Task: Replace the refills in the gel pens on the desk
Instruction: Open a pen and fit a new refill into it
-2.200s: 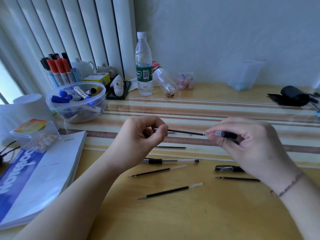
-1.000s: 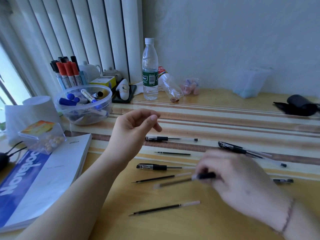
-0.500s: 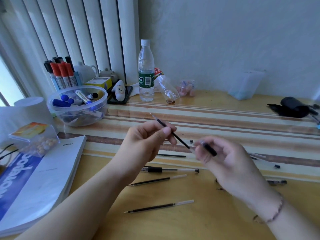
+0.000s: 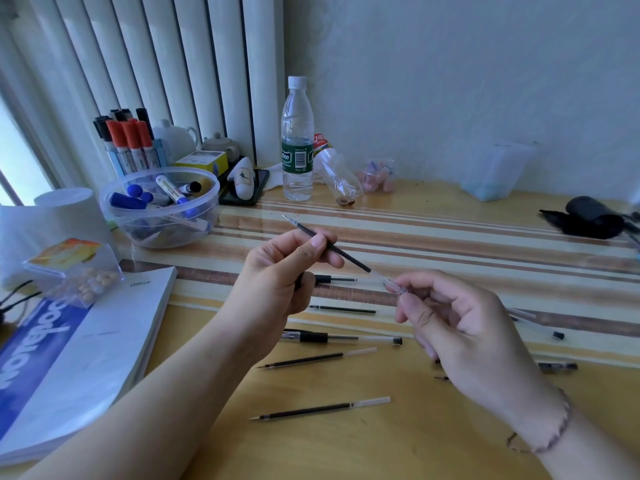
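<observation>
Pinched between thumb and forefinger of the left hand (image 4: 280, 271): a black refill (image 4: 341, 252), held slantwise above the desk (image 4: 346, 441), metal tip up and to the left, clear tail end down and to the right. Closed on that clear tail end: thumb and forefinger tips of the right hand (image 4: 460, 327), remaining fingers loosely curled, a thin bracelet (image 4: 550, 441) round the wrist. Tucked in the left palm too, something dark, too hidden to name.

Lying below the hands on the wood: a gel pen (image 4: 341, 338) with black grip and clear barrel, roughly level, just beside the left wrist. Nearer still, two loose refills, one (image 4: 317, 358) just under the pen, another (image 4: 320, 408) further toward the near edge, both tips pointing left. Beyond the pen, a thin dark refill (image 4: 343, 310) on the striped mat (image 4: 450, 237), and part of another pen (image 4: 334, 279) showing from behind the left hand. Half hidden to the right of the right hand: a clear barrel (image 4: 535, 325) with a black end, and a dark pen part (image 4: 557, 367).

Further out, at the left: a clear bowl (image 4: 114, 202) of markers, a white book (image 4: 104, 344) marked Office, a small plastic box (image 4: 74, 271) of beads. At the back by the wall: a water bottle (image 4: 297, 140) standing upright.
</observation>
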A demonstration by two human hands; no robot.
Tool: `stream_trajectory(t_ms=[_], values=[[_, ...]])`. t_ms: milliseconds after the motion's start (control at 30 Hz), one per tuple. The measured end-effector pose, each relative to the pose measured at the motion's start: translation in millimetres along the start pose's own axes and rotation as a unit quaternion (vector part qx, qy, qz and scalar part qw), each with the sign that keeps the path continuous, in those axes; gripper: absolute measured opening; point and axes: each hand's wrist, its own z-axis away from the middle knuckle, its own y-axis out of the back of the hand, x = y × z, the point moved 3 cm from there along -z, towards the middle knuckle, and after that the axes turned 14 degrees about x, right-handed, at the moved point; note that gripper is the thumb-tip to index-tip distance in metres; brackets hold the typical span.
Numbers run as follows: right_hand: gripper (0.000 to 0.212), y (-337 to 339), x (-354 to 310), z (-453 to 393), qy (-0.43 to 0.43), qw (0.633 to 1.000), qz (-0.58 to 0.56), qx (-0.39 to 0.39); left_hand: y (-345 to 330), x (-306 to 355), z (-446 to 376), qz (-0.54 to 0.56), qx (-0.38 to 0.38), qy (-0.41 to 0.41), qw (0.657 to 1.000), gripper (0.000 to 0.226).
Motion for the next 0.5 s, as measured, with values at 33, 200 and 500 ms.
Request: stream_trajectory(t_ms=[33,200,500], values=[[0.019,-0.5,-0.3,0.2,0.0,1.0,0.0,-0.002,-0.4,0.0,0.2,-0.004,-0.001,-0.003,1.0,0.013],[0.023,-0.3,0.0,0.4,-0.032,0.999,0.0,-0.01,-1.2,2.4,0.8,-0.028,-0.005,-0.036,0.999,0.013],[0.02,0.3,1.7,0.6,-0.079,0.994,-0.047,-0.064,-3.5,4.5,1.7,-0.05,-0.012,-0.065,0.997,0.018]])
